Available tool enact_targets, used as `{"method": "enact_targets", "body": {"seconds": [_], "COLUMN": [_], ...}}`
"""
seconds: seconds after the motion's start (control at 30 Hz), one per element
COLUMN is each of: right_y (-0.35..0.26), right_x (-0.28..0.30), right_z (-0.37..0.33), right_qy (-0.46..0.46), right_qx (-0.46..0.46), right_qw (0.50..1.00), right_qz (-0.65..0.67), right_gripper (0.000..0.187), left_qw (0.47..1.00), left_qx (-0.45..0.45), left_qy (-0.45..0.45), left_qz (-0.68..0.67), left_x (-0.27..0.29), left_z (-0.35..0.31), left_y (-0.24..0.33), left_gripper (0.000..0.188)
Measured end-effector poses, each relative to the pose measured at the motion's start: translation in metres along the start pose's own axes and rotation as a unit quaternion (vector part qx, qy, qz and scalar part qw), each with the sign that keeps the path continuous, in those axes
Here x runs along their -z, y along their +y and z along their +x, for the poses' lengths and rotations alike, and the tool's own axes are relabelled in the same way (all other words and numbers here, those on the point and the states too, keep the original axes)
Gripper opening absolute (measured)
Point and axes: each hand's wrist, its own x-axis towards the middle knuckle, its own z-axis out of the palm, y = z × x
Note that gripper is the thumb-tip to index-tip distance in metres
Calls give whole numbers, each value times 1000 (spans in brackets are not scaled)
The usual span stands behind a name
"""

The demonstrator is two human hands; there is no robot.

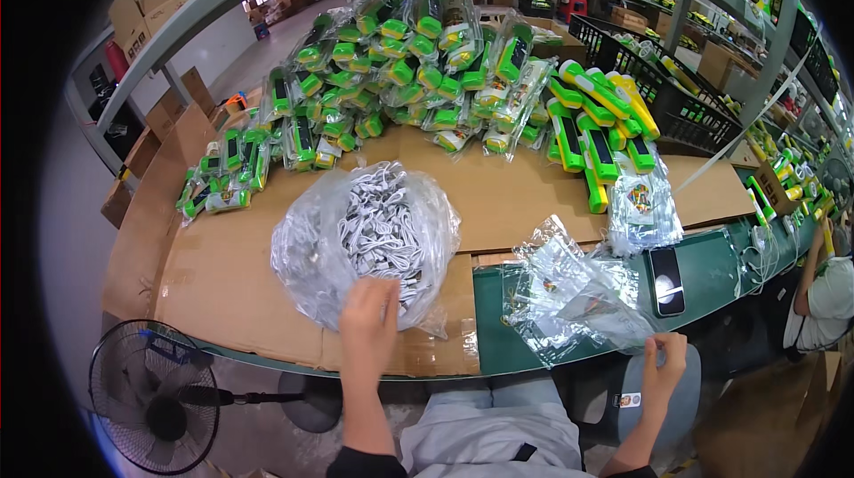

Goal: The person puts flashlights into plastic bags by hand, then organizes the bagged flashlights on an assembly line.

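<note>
A clear plastic sack of bundled white cables (384,227) lies on the cardboard in front of me. My left hand (369,313) is over its near edge, fingers bent together; whatever they may hold is hidden. At the bench's front edge, my right hand (665,364) pinches the corner of a clear plastic bag (614,316). That bag stretches over loose, flat printed bags (559,278) on the green bench top. Another stack of printed bags (642,211) lies farther back, beside unbagged green-and-yellow handheld devices (598,136) with dark panels.
Bagged green devices (400,69) form a high pile at the back. A phone (665,281) lies on the right. Black crates (640,78) stand behind, under a metal frame. A fan (165,407) is at lower left; a co-worker (823,300) sits at far right.
</note>
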Motion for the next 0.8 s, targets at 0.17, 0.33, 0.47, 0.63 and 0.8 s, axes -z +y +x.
{"method": "enact_targets", "body": {"seconds": [0.17, 0.33, 0.47, 0.63, 0.8], "right_y": [-12, -17, -25, -38, -53], "right_x": [-6, -3, -2, -4, -8], "right_z": [-6, -10, -4, 1, 4], "right_qy": [-40, -50, -58, -94, -123], "right_qx": [31, 51, 90, 123, 148], "right_qw": [998, 997, 994, 988, 981], "right_qz": [35, 37, 8, 10, 3], "right_gripper": [10, 12, 12, 11, 14], "left_qw": [963, 940, 950, 980, 919], "left_qx": [-71, -112, -157, -153, 42], "left_qy": [-105, -164, -93, -35, -12], "left_qz": [237, 279, 253, 119, -392], "left_x": [-11, -15, -21, -20, -35], "left_z": [75, 78, 73, 76, 72], "left_y": [-38, -71, -75, -60, -38], "left_gripper": [17, 16, 14, 12, 13]}}
